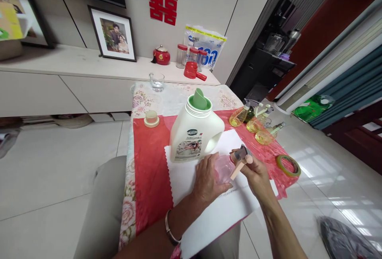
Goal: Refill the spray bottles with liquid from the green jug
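My left hand (209, 177) wraps round the body of a small clear pink spray bottle (223, 168) lying tilted over a white cloth (205, 207). At its neck, my right hand (253, 171) pinches the bottle's spray head (241, 156), which has a beige trigger. Just behind the hands stands a large white detergent jug (195, 133) with a green pouring spout, its cap off. The jug's cream cap (151, 119) rests on the red cloth to the left.
Three small spray bottles of yellow liquid (253, 121) lie at the table's right side, and a roll of green tape (288, 165) sits near its right edge. A glass cup (156, 81) stands at the far end. Jars and a red teapot line the cabinet behind.
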The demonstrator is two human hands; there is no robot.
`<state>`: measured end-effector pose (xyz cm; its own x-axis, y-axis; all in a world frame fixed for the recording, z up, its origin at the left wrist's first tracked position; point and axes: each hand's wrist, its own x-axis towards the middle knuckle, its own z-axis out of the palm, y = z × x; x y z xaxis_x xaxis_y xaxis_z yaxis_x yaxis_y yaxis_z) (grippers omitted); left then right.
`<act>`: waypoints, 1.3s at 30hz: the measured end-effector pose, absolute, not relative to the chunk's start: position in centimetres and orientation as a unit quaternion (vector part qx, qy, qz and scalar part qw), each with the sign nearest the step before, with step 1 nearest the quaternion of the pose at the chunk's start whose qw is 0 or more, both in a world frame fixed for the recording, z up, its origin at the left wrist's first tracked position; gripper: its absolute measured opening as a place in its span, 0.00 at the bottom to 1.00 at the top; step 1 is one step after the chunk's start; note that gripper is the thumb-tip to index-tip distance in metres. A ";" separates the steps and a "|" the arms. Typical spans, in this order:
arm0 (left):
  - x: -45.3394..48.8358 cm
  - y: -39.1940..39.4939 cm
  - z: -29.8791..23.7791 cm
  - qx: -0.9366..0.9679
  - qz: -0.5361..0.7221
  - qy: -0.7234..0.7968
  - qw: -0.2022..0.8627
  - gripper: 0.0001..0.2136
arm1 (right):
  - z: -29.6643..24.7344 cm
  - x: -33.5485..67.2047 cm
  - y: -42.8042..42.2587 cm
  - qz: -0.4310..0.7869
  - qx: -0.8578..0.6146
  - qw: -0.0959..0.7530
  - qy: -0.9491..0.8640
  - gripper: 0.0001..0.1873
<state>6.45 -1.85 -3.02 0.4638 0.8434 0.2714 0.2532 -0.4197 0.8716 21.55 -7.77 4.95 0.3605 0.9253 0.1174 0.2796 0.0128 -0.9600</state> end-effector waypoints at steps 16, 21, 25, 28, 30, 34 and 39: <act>5.5 -2.3 -2.6 0.755 0.535 0.228 0.303 0.24 | 3.0 16.1 -7.2 0.226 -0.644 0.589 -0.433 0.18; 5.7 -2.6 -3.4 0.762 0.525 0.252 0.283 0.23 | 2.4 15.7 -7.5 0.236 -0.622 0.587 -0.461 0.19; 5.8 -2.7 -3.0 0.762 0.532 0.244 0.278 0.23 | 1.7 16.2 -7.7 0.247 -0.606 0.606 -0.453 0.19; 5.7 -2.7 -2.6 0.767 0.520 0.247 0.283 0.25 | 1.1 16.3 -7.5 0.240 -0.596 0.630 -0.437 0.19; 5.7 -2.7 -2.5 0.767 0.518 0.245 0.290 0.26 | 1.0 16.1 -7.3 0.233 -0.592 0.641 -0.429 0.18; 5.7 -2.7 -2.3 0.755 0.526 0.232 0.315 0.26 | 1.7 15.7 -7.2 0.239 -0.587 0.637 -0.439 0.18; 5.7 -2.8 -2.1 0.754 0.528 0.230 0.316 0.27 | 2.3 16.0 -7.4 0.249 -0.574 0.620 -0.474 0.17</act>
<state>5.72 -2.77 -2.08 0.3371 0.6810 0.6501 0.0142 -0.6941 0.7198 15.98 -7.35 2.32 0.4272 0.8526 0.3008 0.2348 0.2167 -0.9476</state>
